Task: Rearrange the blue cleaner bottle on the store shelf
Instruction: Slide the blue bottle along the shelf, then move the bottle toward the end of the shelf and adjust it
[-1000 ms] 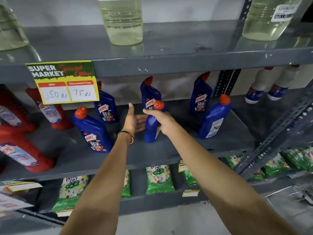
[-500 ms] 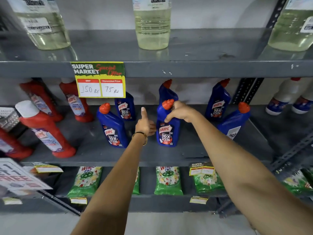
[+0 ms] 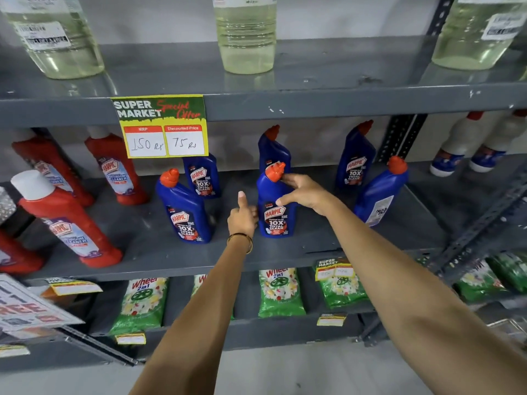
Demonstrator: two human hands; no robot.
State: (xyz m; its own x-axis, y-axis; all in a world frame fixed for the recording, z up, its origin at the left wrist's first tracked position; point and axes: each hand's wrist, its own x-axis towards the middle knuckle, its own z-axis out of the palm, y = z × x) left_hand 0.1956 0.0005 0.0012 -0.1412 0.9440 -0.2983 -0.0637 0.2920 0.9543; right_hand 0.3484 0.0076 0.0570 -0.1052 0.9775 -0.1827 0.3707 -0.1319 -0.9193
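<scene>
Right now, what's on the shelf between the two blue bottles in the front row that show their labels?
Only the left hand, fist closed, thumb up, beside the held bottle; the head view shows bare shelf otherwise.

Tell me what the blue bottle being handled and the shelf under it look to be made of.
Blue bottle: likely glossy moulded plastic, judging by soft highlights and its shaped neck, with an orange ridged plastic cap.
Shelf: probably grey painted metal; a chipped, scuffed front edge shows on the shelf above.
</scene>
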